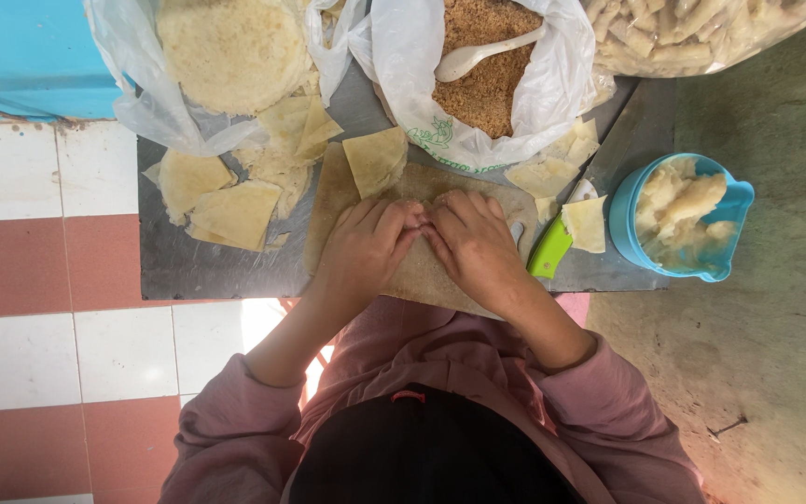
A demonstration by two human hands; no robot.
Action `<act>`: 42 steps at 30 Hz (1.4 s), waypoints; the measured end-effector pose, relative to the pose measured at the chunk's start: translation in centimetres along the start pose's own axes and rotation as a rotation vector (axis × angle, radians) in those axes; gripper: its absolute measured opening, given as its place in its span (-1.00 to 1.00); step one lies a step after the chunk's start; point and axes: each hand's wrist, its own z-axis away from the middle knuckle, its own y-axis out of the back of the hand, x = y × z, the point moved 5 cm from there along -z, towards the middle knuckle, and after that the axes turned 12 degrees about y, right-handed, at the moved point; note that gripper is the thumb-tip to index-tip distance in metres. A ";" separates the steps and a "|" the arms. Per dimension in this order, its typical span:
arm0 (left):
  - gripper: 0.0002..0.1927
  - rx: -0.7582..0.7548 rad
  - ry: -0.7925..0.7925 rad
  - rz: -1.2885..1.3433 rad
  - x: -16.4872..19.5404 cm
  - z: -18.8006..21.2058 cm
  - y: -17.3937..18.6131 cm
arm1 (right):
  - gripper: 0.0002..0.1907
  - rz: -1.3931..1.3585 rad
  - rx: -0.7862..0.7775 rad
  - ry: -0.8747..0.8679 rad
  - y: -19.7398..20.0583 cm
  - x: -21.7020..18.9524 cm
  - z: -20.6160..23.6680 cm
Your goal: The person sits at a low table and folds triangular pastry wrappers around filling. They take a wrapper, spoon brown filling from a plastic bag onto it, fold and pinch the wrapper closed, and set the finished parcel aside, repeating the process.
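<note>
Both hands lie palm-down, fingertips meeting, on a wooden board (328, 201) that sits on the grey desk (207, 266). The left hand (368, 245) and right hand (473, 245) press together over a small piece of dough wrapper, which their fingers almost wholly hide. A cut wrapper triangle (375, 159) rests just beyond the fingers. A green-handled knife (552, 245) lies beside the right hand, near a blue bowl (625, 219) of pale paste. A bag of brown crumbs (487, 84) holds a white spoon (478, 56).

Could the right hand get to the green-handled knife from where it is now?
Probably yes. The right hand rests on the wooden board, and the green-handled knife lies just beside it on the grey tray, with nothing lying between them.
</note>
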 end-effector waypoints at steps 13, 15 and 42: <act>-0.53 0.079 -0.101 -0.471 1.7 1.6 -0.4 | -0.71 0.259 0.144 -0.001 0.1 -0.8 1.5; -0.51 0.071 -0.069 -0.470 1.5 1.3 -0.5 | -0.67 0.289 0.154 -0.008 -0.1 -1.0 1.5; -0.50 0.290 0.307 -0.347 -3.2 -1.9 1.2 | -0.84 0.025 0.268 0.021 4.8 0.7 -3.1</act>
